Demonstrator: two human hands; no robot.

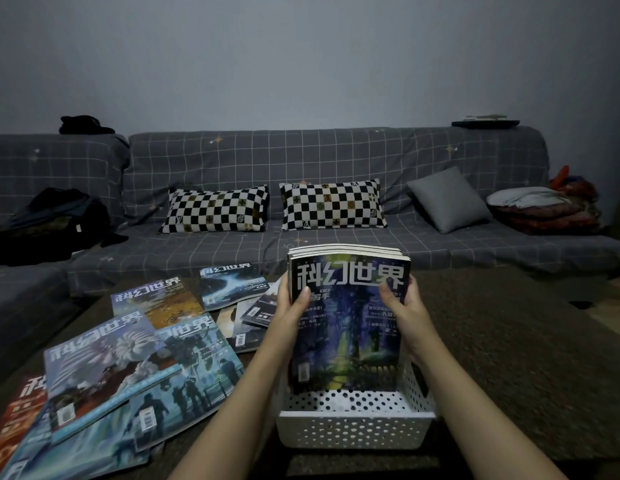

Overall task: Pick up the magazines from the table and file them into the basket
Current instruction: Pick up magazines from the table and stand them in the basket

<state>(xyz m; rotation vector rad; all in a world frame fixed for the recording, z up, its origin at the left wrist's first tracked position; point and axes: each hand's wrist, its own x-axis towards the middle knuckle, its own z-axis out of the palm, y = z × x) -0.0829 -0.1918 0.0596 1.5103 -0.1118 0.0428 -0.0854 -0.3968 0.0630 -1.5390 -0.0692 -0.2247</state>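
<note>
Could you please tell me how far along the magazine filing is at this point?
Partly done. Both the left hand and the right hand grip an upright stack of magazines standing in the white basket. Left to do: the loose magazines on the table, several overlapping, which need picking up and filing.

A dim room: a plain grey wall [301, 57] fills the upper frame. Below it a grey grid-patterned sofa [336, 154] spans the middle, carrying two checkered pillows [215, 211] centrally.
</note>
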